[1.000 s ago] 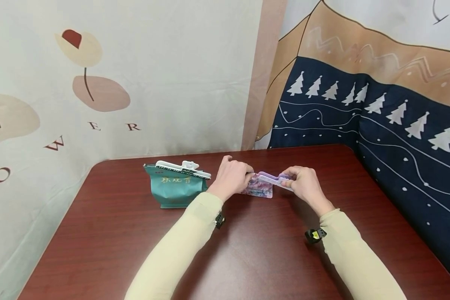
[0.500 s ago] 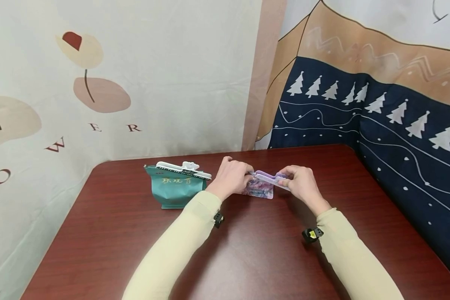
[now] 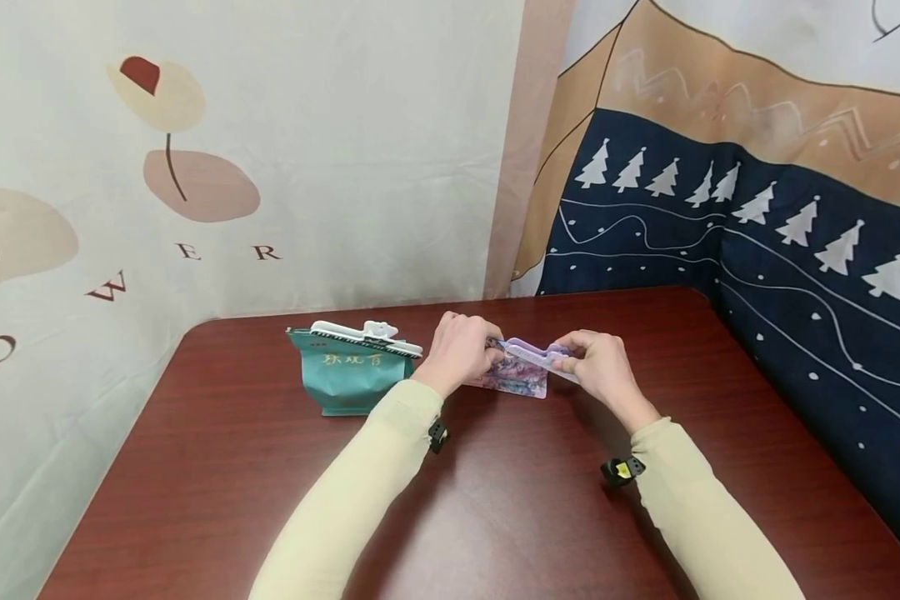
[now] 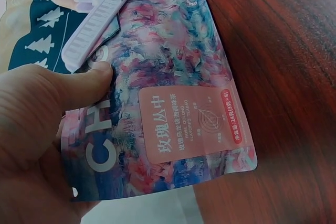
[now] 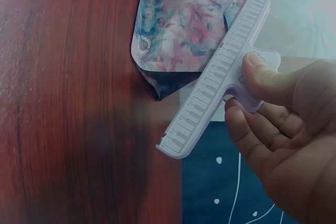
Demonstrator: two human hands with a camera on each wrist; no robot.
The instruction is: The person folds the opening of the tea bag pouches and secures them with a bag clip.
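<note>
My left hand point(image 3: 457, 352) grips the top edge of a pink and blue tea pouch point(image 4: 173, 56), thumb on the printed front. In my right hand point(image 3: 603, 367) is a pale purple bag clip point(image 5: 210, 90) with a piano-key pattern, its handle pinched between thumb and fingers. The clip lies slantwise across the pouch's top corner, its far end close to my left thumb. Whether its bars have the pouch edge between them, I cannot tell. The pouch's lower part shows below my hands in the head view.
Left of my hands stands a teal bag point(image 3: 354, 385) with a white bag clip point(image 3: 363, 337) along its top. Everything is on a dark red-brown wooden table point(image 3: 510, 500). Printed curtains point(image 3: 375, 150) hang behind and to the right of it.
My right hand and the purple clip have shifted slightly left, closer to my left hand. The left hand keeps its grip on the pouch; the teal bag stays put.
</note>
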